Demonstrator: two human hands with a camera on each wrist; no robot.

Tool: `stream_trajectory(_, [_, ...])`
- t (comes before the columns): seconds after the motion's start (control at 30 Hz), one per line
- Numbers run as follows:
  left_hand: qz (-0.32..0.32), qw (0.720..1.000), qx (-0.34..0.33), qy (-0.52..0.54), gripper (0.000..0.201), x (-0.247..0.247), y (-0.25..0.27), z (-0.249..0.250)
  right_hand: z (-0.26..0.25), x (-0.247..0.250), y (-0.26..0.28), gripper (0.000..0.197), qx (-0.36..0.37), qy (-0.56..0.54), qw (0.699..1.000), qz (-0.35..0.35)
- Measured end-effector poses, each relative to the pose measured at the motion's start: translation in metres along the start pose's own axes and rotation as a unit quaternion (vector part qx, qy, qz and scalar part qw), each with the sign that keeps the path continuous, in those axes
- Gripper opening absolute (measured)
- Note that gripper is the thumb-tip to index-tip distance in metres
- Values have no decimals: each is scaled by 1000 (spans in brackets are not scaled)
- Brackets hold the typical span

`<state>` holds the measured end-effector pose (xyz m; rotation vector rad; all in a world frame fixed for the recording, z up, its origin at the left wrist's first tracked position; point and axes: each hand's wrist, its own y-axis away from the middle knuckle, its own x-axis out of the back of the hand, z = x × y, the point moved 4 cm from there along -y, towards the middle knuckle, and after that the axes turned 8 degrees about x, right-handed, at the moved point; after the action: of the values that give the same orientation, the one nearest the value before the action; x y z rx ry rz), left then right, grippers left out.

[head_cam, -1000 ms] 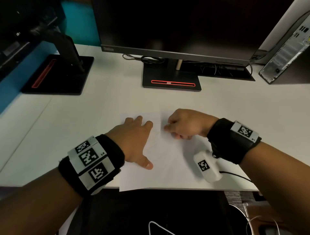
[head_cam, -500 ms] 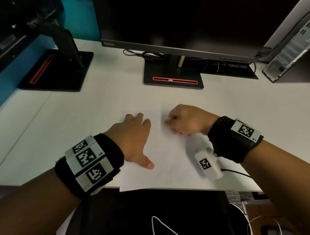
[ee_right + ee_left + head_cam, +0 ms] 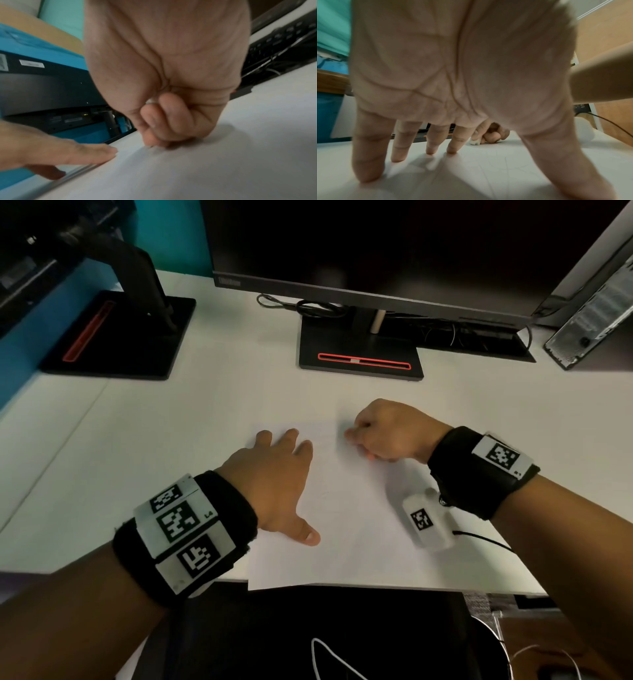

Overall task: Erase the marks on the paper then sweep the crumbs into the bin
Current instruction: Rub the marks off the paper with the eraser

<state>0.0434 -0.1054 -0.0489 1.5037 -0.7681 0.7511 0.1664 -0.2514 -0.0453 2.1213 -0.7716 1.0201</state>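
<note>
change: right hand (image 3: pixel 383 436) has shifted slightly up the sheet toward the far edge since the earlier head frames; left hand (image 3: pixel 274 474) stays planted in the same spot.
left hand: fingers straight and spread, palm down, pressing flat on the white rectangular paper sheet (image 3: pixel 359 525); fingertips (image 3: pixel 399 155) touch the sheet in the left wrist view, thumb splayed toward the near side.
right hand: fingers curled into a fist, thumb and fingers pinching a small white eraser block (image 3: pixel 475 142); eraser's lower end touches the sheet near its far edge.
eraser in right wrist view: only a sliver of white (image 3: pixel 150 101) shows between thumb and curled finger.
paper: lies on the white flat surface (image 3: pixel 171 422), near edge hanging a little over the surface's front edge; faint thin pencil lines (image 3: pixel 505 162) visible between the two hands.
crumbs: too small to tell.
bin: cannot tell where it is.
rest: black monitor on stand (image 3: pixel 359 361) at the back centre; second black monitor stand (image 3: pixel 120 337) back left; grey computer tower (image 3: pixel 596 313) back right; black wrist bands with printed marker tags (image 3: pixel 185 529) on both forearms.
</note>
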Motion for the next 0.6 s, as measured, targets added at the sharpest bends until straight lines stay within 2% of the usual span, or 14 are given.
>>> stream_trajectory(0.03, [1,1000,1,0,132,0,0,0,-4,-1,2,42,9,17,1000,1])
stream_trajectory(0.1, [0,1000,2,1,132,0,0,0,-14,-15,7,40,44,37,997,-49])
stream_trajectory(0.17, [-3,1000,3,1,132,0,-1,0,-18,-24,13,40,46,9,994,-95])
stream_trajectory(0.27, [2,1000,0,-2,132,0,-1,0,-5,-7,2,41,4,-14,1000,-19])
stream_trajectory(0.33, [2,1000,2,-1,132,0,0,0,-7,-3,1,41,8,11,1000,5])
stream_trajectory(0.4, [-3,1000,9,1,132,-1,0,-1,-19,-16,5,40,43,34,998,-45])
stream_trajectory(0.47, [-8,1000,16,1,133,-1,0,-1,-24,-26,8,38,50,8,994,-100])
stream_trajectory(0.5, [-10,1000,19,0,134,0,0,-1,-21,-22,5,39,40,-3,995,-92])
stream_trajectory(0.6, [-13,1000,20,-5,135,0,1,0,-7,-1,-8,42,4,17,1000,5])
